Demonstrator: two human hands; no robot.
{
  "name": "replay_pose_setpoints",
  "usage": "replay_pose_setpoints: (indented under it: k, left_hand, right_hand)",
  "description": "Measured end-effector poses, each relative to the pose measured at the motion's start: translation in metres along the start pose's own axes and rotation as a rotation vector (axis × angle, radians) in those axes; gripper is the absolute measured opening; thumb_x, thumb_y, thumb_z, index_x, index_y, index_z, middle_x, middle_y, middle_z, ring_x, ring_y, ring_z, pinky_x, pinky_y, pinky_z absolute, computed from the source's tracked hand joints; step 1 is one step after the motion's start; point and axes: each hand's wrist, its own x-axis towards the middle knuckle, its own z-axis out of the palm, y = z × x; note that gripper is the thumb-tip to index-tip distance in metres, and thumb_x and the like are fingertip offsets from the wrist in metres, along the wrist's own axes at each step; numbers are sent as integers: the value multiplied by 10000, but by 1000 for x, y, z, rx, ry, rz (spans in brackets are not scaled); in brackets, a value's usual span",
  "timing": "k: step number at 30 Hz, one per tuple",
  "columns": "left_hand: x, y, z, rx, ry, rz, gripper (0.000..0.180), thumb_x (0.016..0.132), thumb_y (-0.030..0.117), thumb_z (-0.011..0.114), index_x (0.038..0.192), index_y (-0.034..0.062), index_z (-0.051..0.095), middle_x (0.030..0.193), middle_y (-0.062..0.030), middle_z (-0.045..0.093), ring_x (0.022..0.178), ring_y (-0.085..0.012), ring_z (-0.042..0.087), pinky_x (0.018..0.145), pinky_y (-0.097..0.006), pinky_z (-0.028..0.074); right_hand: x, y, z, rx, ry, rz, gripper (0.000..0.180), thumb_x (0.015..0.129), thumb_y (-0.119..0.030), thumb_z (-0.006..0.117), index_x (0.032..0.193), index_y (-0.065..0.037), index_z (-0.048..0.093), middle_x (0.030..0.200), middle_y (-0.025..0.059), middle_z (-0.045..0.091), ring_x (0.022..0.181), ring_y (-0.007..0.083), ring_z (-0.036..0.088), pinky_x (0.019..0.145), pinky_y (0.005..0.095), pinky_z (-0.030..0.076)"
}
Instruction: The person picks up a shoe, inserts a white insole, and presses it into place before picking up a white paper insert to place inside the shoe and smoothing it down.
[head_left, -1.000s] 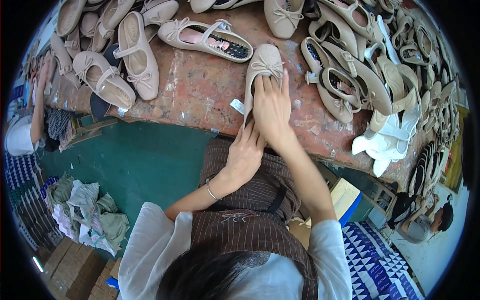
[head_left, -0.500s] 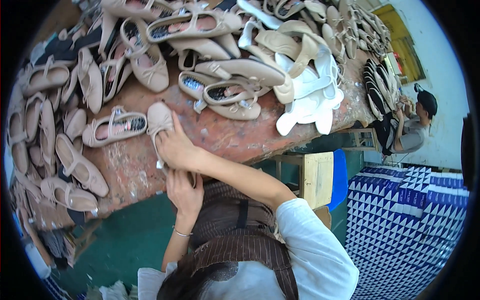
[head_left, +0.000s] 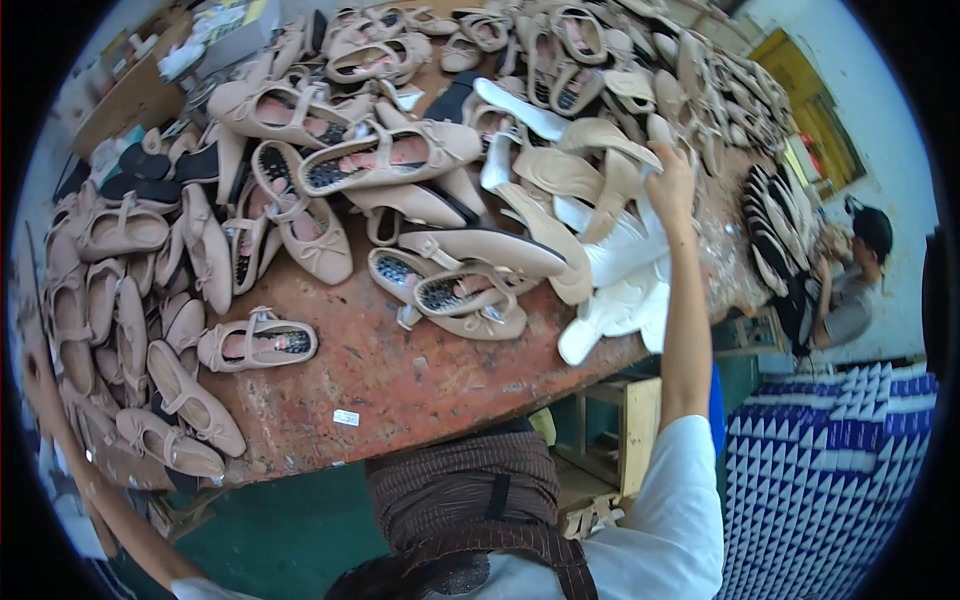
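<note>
My right hand (head_left: pixel 672 182) reaches out over the pile of pads, its thumb and fingers pinched at the end of a curved beige insole (head_left: pixel 608 136). White insoles (head_left: pixel 605 322) lie beneath and beside that forearm. Far to the left, my left hand (head_left: pixel 42 388) is stretched to the table's edge, beside a heap of beige strap shoes (head_left: pixel 75 325). Its fingers are too small and blurred to make out. One beige strap shoe with a bow (head_left: pixel 258 343) lies apart from the heap, near a small white label (head_left: pixel 346 417).
Many more beige shoes (head_left: pixel 390 160) cover the back of the worn red-brown table (head_left: pixel 400 390). At right are dark-lined shoes (head_left: pixel 768 225) and a seated person (head_left: pixel 850 275). A wooden stool (head_left: pixel 640 430) and stacked blue-and-white boxes (head_left: pixel 825 480) stand on the right.
The beige shoe both hands held is no longer between them. My right hand has moved right to the insoles, my left far left. The view has tilted up, showing more table.
</note>
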Motion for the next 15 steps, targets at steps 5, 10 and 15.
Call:
replay_pose_setpoints:
  k: [5,10,15]
  left_hand:
    - [-124,363,140,-403,-17,347,372,869,63,663,1236,34,606,1312,-153,593,1215,-281,563,1048,-374,421]
    - [-193,540,218,-410,-196,857,413,766,111,718,1162,33,626,1136,-147,621,1104,-314,577,951,-429,434]
    - [-197,588,267,-496,-333,789,243,743,30,681,985,30,673,963,-110,626,973,-305,604,835,-420,473]
  right_hand:
    - [47,67,-9,378,-508,231,492,839,-142,647,1309,-5,595,1146,138,676,1033,178,626,920,287,468]
    - [48,60,-8,271,-548,199,367,836,-192,742,1158,-21,696,778,-13,641,662,82,546,604,261,445]
    - [17,35,-11,-8,-425,52,587,724,-340,817,1203,-39,664,863,155,695,829,280,697,754,377,532]
